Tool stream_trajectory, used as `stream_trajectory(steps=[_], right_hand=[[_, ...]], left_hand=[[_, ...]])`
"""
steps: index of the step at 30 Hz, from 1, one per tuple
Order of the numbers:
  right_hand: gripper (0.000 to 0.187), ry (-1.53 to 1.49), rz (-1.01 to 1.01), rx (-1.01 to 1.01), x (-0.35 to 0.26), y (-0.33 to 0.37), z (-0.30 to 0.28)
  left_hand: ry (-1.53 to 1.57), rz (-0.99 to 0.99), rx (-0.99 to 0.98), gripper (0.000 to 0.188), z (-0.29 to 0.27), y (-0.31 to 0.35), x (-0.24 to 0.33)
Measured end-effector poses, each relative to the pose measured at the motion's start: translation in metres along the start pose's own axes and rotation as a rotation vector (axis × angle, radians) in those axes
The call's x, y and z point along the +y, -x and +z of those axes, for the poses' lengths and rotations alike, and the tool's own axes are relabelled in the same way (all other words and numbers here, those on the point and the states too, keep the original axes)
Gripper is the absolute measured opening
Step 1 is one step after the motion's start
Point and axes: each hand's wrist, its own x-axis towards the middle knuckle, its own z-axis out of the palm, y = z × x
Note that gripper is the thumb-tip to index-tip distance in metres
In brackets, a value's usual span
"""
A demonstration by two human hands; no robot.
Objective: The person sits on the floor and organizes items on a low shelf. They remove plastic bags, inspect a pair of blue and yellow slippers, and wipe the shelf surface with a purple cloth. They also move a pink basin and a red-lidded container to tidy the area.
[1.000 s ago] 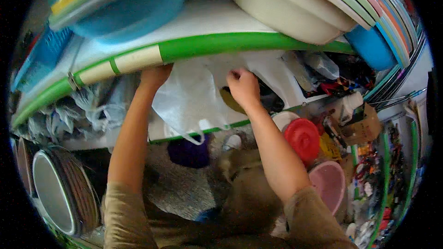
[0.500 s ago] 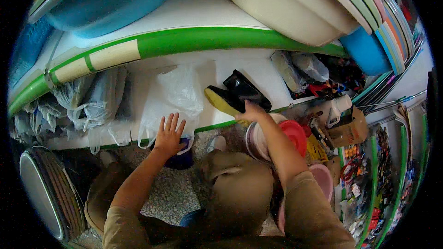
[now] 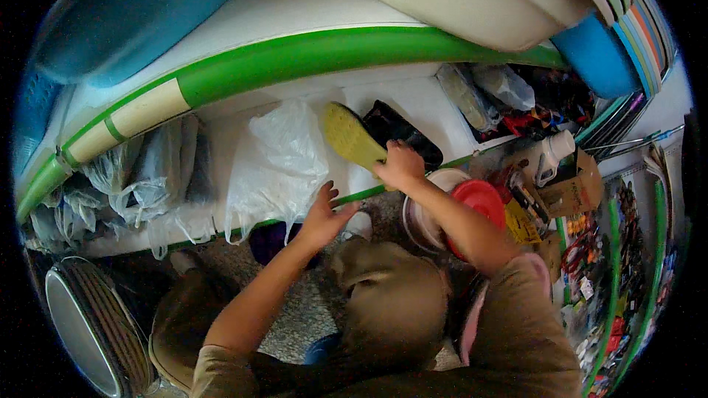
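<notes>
My right hand (image 3: 404, 167) is closed on one end of a black shoe, its yellow sole (image 3: 348, 136) turned up toward me. Behind it on the lower white shelf lies a second shiny black shoe (image 3: 402, 133), partly covered by my hand. My left hand (image 3: 324, 220) is held out with its fingers apart and nothing in it, just in front of a crumpled white plastic bag (image 3: 280, 151). The bag lies on the shelf, its handles hanging over the green front edge. Whether anything is inside it, I cannot tell.
Several bagged items (image 3: 151, 169) fill the shelf's left. The upper shelf's green edge (image 3: 295, 51) runs overhead, with a cream basin (image 3: 457, 0) and a blue basin (image 3: 140, 15) above. A red lid (image 3: 476, 210) and a cardboard box (image 3: 571, 188) stand right. A dark purple item (image 3: 269, 243) sits below the bag.
The shoe in my right hand has tipped so that its yellow sole faces me. My left hand has moved right, toward the shoe. The view has shifted slightly.
</notes>
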Motion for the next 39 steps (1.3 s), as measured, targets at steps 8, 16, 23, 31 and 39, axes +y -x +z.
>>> stream_trajectory(steps=[8, 16, 23, 31, 39], right_hand=[[0.067, -0.187, -0.578, 0.06, -0.035, 0.069, -0.036], [0.075, -0.008, 0.144, -0.11, 0.123, -0.058, 0.028], [0.1, 0.0, 0.38, -0.351, 0.196, -0.083, 0.076], [0.079, -0.252, 0.363, -0.109, 0.162, -0.072, 0.029], [0.065, -0.407, 0.021, -0.013, 0.034, 0.017, -0.089]], left_hand=[[0.6, 0.084, 0.471, 0.078, 0.029, -0.034, 0.074], [0.292, -0.219, 0.414, 0.063, -0.088, 0.016, 0.083], [0.322, -0.202, 0.428, 0.056, -0.161, 0.113, 0.106], [0.648, -0.303, 0.356, 0.047, -0.172, 0.149, 0.087], [0.818, -0.249, 0.201, 0.062, -0.157, 0.153, 0.118]])
